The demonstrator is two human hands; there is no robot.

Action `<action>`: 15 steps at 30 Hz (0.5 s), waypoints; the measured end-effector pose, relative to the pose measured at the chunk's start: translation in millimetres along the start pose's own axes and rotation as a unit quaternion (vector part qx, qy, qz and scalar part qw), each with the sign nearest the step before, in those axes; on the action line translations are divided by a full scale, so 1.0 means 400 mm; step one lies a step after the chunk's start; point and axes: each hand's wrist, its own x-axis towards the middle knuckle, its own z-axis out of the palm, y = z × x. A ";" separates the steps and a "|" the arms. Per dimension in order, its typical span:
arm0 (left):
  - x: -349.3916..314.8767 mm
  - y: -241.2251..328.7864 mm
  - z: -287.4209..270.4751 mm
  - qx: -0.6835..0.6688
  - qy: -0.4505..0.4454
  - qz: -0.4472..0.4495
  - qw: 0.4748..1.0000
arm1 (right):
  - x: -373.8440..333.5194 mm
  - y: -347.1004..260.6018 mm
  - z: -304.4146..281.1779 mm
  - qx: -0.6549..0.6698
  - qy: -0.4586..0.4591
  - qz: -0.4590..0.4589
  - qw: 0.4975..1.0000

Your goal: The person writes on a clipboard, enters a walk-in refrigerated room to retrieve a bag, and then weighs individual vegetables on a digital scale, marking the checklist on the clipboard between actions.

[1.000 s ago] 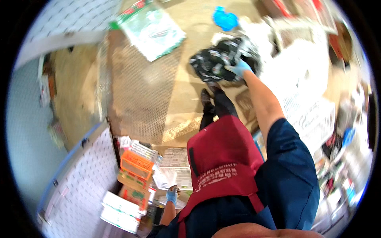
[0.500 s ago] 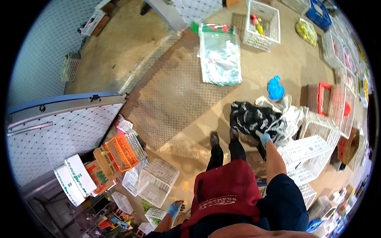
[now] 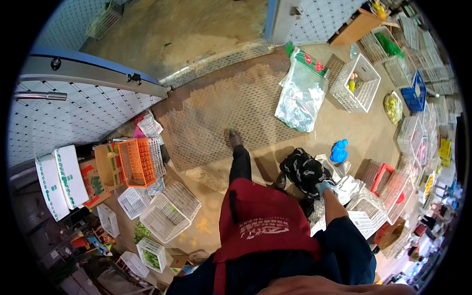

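Note:
My right hand (image 3: pixel 323 189), in a light blue glove, is closed on the near right edge of a black cloth bundle (image 3: pixel 306 172) with a white printed pattern. The bundle hangs bunched up beside my right leg. Crumpled white sheeting (image 3: pixel 345 183) lies against its right side, partly under my forearm. A blue plastic bag (image 3: pixel 339 151) lies on the floor just beyond. My left hand is out of the picture.
Ahead lies a metal floor plate (image 3: pixel 221 105) before a doorway, its door (image 3: pixel 88 110) open at left. A clear plastic sack (image 3: pixel 303 93) and a white crate (image 3: pixel 356 83) stand ahead right. An orange crate (image 3: pixel 137 162) and white crates (image 3: pixel 172 211) line the left; more baskets (image 3: pixel 410 135) stack right.
My view has turned left and my left foot has stepped forward onto the metal plate. The black cloth bundle stays with my right hand. My left hand has gone out of view.

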 end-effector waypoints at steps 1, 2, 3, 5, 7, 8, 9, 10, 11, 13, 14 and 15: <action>0.012 0.029 -0.048 0.010 -0.018 -0.008 1.000 | 0.010 0.021 -0.013 0.006 0.017 0.033 0.999; 0.018 0.051 -0.091 0.016 -0.017 -0.014 1.000 | -0.045 -0.053 -0.071 -0.224 0.004 -0.138 0.965; 0.015 0.067 -0.140 0.030 -0.017 -0.025 0.999 | -0.058 -0.107 -0.093 -0.200 0.006 -0.143 0.969; 0.020 0.101 -0.257 0.068 -0.036 -0.045 0.996 | -0.156 -0.161 -0.138 -0.081 0.026 -0.078 0.993; 0.073 0.147 -0.412 0.120 -0.032 -0.056 0.991 | -0.459 -0.426 -0.312 0.152 0.101 0.007 0.983; 0.088 0.191 -0.496 0.163 -0.053 -0.074 0.983 | -0.503 -0.436 -0.334 0.367 0.045 0.046 0.928; 0.123 0.254 -0.602 0.223 -0.067 -0.093 0.968 | -0.523 -0.446 -0.325 0.579 -0.004 0.076 0.811; 0.174 0.317 -0.672 0.272 -0.083 -0.100 0.954 | -0.574 -0.509 -0.389 0.607 -0.012 0.092 0.790; 0.215 0.415 -0.749 0.316 -0.094 -0.093 0.940 | -0.587 -0.533 -0.419 0.614 -0.003 0.082 0.785; 0.359 0.618 -0.862 0.162 0.055 0.090 0.981 | -0.606 -0.572 -0.466 0.625 -0.005 0.061 0.778; 0.205 0.970 -0.900 0.401 0.133 0.211 0.881 | -0.661 -0.664 -0.511 0.599 0.038 0.036 0.799; 0.219 1.116 -0.959 0.335 0.184 0.258 0.887 | -0.679 -0.736 -0.546 0.632 0.037 0.035 0.773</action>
